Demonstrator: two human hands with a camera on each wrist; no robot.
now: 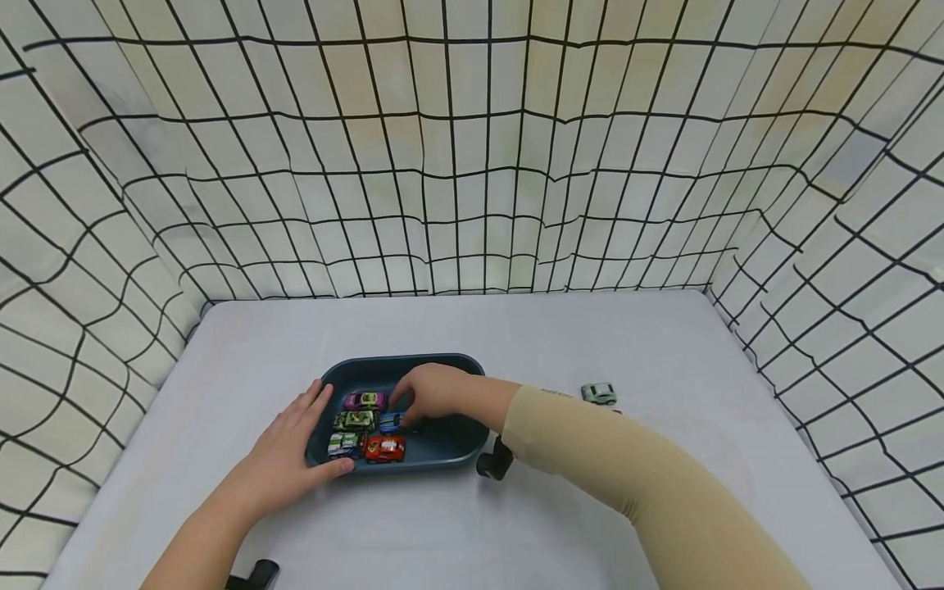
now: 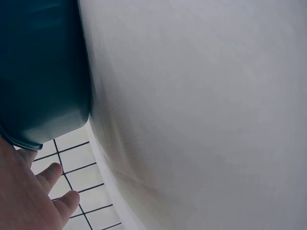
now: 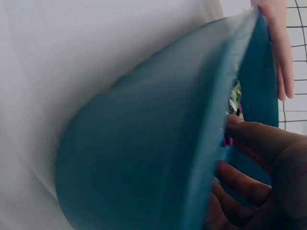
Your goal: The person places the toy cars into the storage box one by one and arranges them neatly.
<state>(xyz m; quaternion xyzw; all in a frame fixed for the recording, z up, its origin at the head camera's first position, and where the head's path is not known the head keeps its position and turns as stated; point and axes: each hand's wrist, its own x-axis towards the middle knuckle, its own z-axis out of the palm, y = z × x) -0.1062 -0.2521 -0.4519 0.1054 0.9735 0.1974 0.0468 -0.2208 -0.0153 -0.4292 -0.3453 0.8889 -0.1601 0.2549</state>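
Note:
Inside a dark teal tray (image 1: 442, 447), my right hand (image 1: 435, 392) pinches a blue toy car (image 1: 391, 422) between thumb and fingers, low among other cars. Around it sit a purple toy car (image 1: 365, 401), a green patterned one (image 1: 354, 420), a white and green one (image 1: 343, 445) and a red one (image 1: 385, 448). My left hand (image 1: 291, 442) rests at the tray's left end, thumb along the near rim and fingers stretched toward the far side. In the right wrist view the tray's wall (image 3: 144, 143) covers most of the cars.
On the white table (image 1: 575, 336), right of the tray, stands a pale green toy car (image 1: 599, 393). A bit of something red shows behind my right sleeve (image 1: 627, 467). Black netting (image 1: 472, 172) over pale cloth walls the table's back and sides. Black devices (image 1: 495, 460) show at both wrists.

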